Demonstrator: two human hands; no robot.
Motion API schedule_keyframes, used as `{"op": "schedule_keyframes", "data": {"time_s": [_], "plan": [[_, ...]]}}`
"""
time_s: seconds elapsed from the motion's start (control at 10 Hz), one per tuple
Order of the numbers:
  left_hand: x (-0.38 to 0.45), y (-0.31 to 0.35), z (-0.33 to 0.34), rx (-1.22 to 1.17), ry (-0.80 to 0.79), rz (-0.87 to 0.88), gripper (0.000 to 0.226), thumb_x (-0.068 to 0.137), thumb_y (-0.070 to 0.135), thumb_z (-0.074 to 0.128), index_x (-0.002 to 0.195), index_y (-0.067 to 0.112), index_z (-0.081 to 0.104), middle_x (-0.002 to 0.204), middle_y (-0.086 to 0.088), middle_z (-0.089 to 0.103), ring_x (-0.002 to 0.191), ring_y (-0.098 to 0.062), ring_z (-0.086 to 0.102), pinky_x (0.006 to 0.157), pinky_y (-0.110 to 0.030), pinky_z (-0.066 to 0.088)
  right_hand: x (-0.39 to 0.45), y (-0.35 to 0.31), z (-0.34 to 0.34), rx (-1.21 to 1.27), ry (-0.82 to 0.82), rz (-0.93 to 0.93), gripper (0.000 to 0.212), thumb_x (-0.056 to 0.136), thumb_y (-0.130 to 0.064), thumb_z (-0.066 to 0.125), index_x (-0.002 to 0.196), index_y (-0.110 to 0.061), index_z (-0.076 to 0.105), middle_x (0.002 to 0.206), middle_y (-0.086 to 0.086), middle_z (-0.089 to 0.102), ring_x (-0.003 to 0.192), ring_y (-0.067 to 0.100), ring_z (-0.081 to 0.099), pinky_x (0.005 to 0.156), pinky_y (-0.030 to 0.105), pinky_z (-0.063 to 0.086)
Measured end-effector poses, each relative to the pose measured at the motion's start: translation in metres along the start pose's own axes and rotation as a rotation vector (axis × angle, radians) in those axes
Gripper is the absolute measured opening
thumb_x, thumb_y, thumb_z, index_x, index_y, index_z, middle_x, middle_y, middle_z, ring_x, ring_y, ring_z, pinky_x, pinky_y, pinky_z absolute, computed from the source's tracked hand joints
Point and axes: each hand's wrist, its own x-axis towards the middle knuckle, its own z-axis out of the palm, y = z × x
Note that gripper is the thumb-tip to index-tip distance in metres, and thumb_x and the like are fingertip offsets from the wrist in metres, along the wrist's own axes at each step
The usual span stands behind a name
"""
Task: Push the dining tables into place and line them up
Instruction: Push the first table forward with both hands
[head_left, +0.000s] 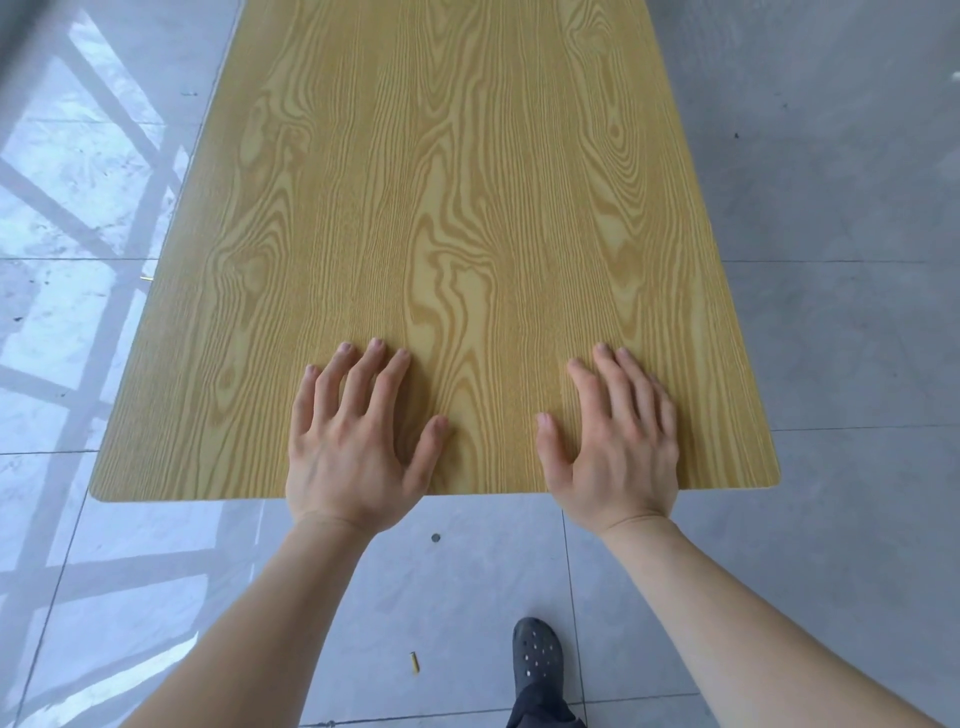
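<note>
Grey tiled floor (831, 338) lies bare around the wood-grain table (441, 208); left hand (348, 447) and right hand (613, 447) rest flat, fingers spread, gripping nothing, at its near edge

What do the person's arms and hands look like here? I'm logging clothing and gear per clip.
Both forearms are bare to the frame's lower edge: no sleeves show. The left hand and right hand wear no gloves, rings, watch or wristbands. The fingernails look short and unpainted. No cables or markings are visible.
</note>
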Motion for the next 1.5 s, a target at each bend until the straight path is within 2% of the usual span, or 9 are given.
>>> {"op": "schedule_keyframes", "data": {"time_s": [0.9,1.5], "plan": [[0.168,-0.018,0.028,-0.016,0.04,0.005,0.071,0.094,0.067,0.041,0.149,0.023,0.048,0.158,-0.001,0.044,0.152,-0.029,0.028,0.125,-0.051,0.015,0.163,-0.001,0.056,0.017,0.044,0.01,0.061,0.093,-0.053,0.044,0.139,-0.016,0.058,0.153,0.009,0.05,0.147,0.029,0.038,0.118,0.05,0.03],[0.181,-0.012,0.035,-0.014,0.052,-0.005,0.07,0.095,0.066,0.044,0.149,0.022,0.048,0.159,-0.002,0.043,0.153,-0.03,0.028,0.126,-0.051,0.014,0.18,0.008,0.06,0.03,0.048,-0.002,0.059,0.094,-0.052,0.044,0.139,-0.016,0.058,0.152,0.01,0.051,0.147,0.029,0.038,0.118,0.05,0.03]]}}
